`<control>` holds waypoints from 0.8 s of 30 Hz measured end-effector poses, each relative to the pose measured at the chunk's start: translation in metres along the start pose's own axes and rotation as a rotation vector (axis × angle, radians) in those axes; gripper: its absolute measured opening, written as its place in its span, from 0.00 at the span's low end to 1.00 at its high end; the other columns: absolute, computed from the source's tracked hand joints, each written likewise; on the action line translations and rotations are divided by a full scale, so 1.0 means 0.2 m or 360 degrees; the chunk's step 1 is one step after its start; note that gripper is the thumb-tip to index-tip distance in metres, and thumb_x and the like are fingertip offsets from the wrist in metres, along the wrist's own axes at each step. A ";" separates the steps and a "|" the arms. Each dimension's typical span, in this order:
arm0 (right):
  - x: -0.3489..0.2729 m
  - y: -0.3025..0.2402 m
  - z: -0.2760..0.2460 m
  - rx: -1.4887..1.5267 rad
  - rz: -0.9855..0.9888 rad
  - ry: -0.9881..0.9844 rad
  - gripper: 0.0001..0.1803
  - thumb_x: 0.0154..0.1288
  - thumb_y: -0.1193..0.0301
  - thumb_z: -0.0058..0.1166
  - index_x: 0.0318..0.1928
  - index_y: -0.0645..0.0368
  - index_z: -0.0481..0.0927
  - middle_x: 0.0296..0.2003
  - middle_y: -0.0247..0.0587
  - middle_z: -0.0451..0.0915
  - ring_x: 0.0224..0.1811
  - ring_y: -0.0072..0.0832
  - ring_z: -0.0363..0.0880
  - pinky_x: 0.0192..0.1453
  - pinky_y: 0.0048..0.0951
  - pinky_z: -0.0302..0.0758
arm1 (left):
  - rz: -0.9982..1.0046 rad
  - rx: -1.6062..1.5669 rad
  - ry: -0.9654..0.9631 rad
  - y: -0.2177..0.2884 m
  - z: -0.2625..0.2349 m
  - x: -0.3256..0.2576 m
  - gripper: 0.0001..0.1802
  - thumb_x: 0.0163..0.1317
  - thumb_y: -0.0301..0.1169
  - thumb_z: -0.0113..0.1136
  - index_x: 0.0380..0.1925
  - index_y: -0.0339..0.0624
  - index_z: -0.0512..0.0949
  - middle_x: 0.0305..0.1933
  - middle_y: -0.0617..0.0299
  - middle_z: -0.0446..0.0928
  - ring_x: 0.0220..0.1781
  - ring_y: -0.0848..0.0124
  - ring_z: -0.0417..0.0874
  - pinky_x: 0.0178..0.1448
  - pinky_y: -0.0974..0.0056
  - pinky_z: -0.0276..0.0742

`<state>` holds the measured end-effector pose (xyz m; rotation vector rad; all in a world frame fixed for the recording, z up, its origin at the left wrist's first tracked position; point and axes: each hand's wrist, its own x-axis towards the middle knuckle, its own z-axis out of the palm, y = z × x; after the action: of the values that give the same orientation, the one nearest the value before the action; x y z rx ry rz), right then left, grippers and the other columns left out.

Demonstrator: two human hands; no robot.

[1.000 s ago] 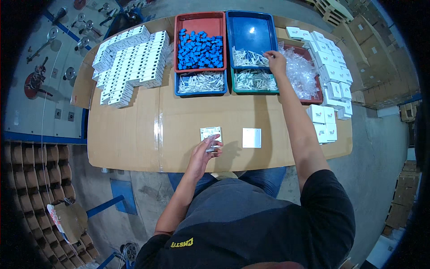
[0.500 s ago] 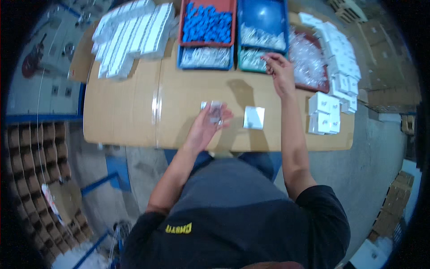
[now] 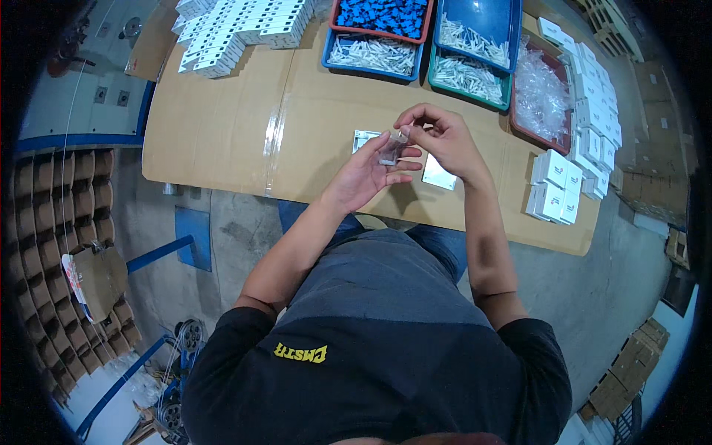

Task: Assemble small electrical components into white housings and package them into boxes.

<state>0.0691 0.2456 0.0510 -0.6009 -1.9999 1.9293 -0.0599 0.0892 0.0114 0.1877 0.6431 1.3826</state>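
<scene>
My left hand (image 3: 361, 176) holds a small clear plastic bag (image 3: 389, 154) between thumb and fingers, its other fingers spread out behind it. Against the upper edge of that bag, my right hand (image 3: 449, 142) pinches with thumb and forefinger. Whatever lies between those fingertips is too small to make out. Both hands hover over the cardboard-covered table (image 3: 222, 141). Just below my right hand lies a flat white square piece (image 3: 439, 176), partly covered by it. A second flat white piece (image 3: 363, 139) shows behind my left thumb.
At the far side stand a red tray (image 3: 378, 33) of blue parts, a blue tray (image 3: 371, 70) and a green tray (image 3: 469, 94) of white sticks, another blue tray (image 3: 478, 18), and a red tray (image 3: 540, 138) of clear bags. White boxes (image 3: 552, 189) stack at right, more boxes (image 3: 245, 30) far left.
My right hand has come back from the green tray to the clear bag in my left hand. The left hand has turned and risen slightly. The whole view has shifted.
</scene>
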 end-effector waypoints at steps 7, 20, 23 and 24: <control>0.02 -0.06 0.01 -0.0181 -0.0050 -0.0277 0.10 0.76 0.69 0.54 0.43 0.65 0.82 0.51 0.38 0.78 0.45 0.21 0.78 0.47 0.23 0.77 | 0.0051 0.0030 -0.0057 0.00 -0.04 0.00 0.28 0.78 0.53 0.43 0.63 0.43 0.73 0.58 0.53 0.81 0.59 0.61 0.83 0.59 0.58 0.79; 0.17 0.08 0.03 -0.0261 -0.0129 -0.0235 0.16 0.80 0.66 0.48 0.48 0.66 0.84 0.43 0.37 0.83 0.44 0.24 0.81 0.51 0.27 0.76 | 0.0062 0.0014 -0.0044 0.00 -0.07 -0.04 0.28 0.78 0.52 0.44 0.63 0.42 0.74 0.55 0.56 0.81 0.58 0.63 0.83 0.58 0.59 0.79; 0.36 0.28 -0.06 -0.0198 0.0043 -0.0066 0.14 0.78 0.66 0.51 0.49 0.65 0.84 0.39 0.36 0.86 0.42 0.24 0.84 0.48 0.28 0.78 | -0.0004 0.0159 0.0061 0.00 -0.06 -0.07 0.31 0.79 0.53 0.42 0.64 0.37 0.72 0.55 0.56 0.80 0.58 0.63 0.83 0.61 0.58 0.78; 0.45 0.35 -0.10 -0.0471 0.0063 0.0005 0.13 0.74 0.66 0.55 0.48 0.63 0.84 0.38 0.40 0.86 0.41 0.27 0.85 0.47 0.29 0.79 | -0.0030 0.0181 0.0079 -0.01 -0.08 -0.09 0.30 0.78 0.52 0.43 0.63 0.39 0.73 0.55 0.57 0.81 0.57 0.65 0.83 0.60 0.60 0.78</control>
<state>0.0075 0.3067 -0.0251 -0.7177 -2.3075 1.6621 -0.0664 0.0687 0.0032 0.2381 0.7639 1.3371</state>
